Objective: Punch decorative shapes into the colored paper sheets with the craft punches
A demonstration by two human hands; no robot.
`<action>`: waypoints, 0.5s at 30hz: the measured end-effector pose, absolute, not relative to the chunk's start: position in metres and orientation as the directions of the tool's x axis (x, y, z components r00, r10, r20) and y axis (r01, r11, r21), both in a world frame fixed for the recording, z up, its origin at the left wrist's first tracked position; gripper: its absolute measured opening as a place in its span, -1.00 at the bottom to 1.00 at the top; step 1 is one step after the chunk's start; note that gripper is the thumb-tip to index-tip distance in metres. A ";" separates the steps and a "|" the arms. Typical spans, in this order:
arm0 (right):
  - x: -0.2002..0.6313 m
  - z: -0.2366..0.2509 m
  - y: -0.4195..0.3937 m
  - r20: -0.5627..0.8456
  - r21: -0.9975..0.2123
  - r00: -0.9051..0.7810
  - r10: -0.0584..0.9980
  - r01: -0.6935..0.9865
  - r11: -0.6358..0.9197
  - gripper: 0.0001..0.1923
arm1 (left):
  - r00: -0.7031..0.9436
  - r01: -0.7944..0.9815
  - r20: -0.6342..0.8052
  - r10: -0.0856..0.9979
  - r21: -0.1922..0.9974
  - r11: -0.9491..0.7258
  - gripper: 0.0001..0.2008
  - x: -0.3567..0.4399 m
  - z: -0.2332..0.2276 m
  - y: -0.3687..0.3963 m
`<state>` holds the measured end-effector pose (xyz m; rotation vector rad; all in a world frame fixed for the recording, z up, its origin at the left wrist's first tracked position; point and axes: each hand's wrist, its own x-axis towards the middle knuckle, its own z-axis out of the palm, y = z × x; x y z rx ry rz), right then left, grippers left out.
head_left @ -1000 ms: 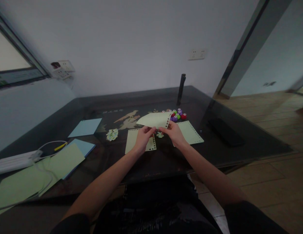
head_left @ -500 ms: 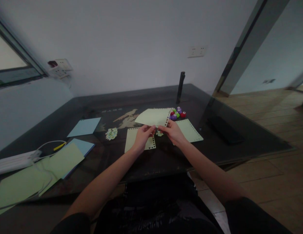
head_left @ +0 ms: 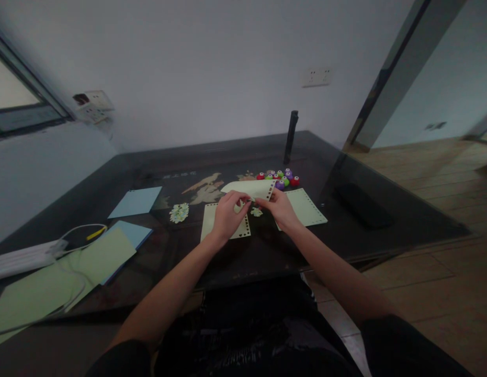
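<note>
A pale cream paper sheet (head_left: 249, 187) with punched holes along its right edge is raised above the desk, tilted so it looks thin. My right hand (head_left: 281, 208) is closed on its right, near edge. The thumb and fingers of my left hand (head_left: 228, 213) are pinched together at the sheet's near side, meeting my right fingertips; a tiny pale piece shows there, too small to name. Beneath my left hand lies another hole-edged cream sheet (head_left: 207, 225). A small heap of pale paper bits (head_left: 256, 212) lies between my hands, and a larger heap (head_left: 179, 212) lies to the left.
Several small round red, green and purple pieces (head_left: 288, 178) with white tops sit behind the raised sheet. More cream paper (head_left: 308, 207) lies right, beside a dark flat object (head_left: 363, 206). Blue paper (head_left: 135, 202), green paper (head_left: 39, 290) and a white power strip (head_left: 25, 260) are left. A black upright cylinder (head_left: 291, 137) stands behind.
The raised sheet has tipped flatter to my view, and more of the coloured pieces show behind it. My left fingers have curled and risen slightly at the sheet's near side.
</note>
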<state>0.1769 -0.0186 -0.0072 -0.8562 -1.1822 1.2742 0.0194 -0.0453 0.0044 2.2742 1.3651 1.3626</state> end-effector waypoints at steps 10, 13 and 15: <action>0.176 -0.009 -0.019 0.184 -0.963 -0.126 0.975 -0.219 0.153 -0.63 | 0.185 0.633 0.605 0.774 0.529 -0.564 -0.89 0.019 0.003 -0.045; 0.175 -0.007 -0.021 0.184 -0.963 -0.129 0.974 -0.223 0.152 -0.64 | 0.191 0.627 0.606 0.772 0.530 -0.571 -0.90 0.018 0.003 -0.045; 0.175 -0.006 -0.021 0.188 -0.963 -0.136 0.973 -0.222 0.155 -0.65 | 0.201 0.629 0.607 0.769 0.521 -0.576 -0.89 0.018 0.003 -0.044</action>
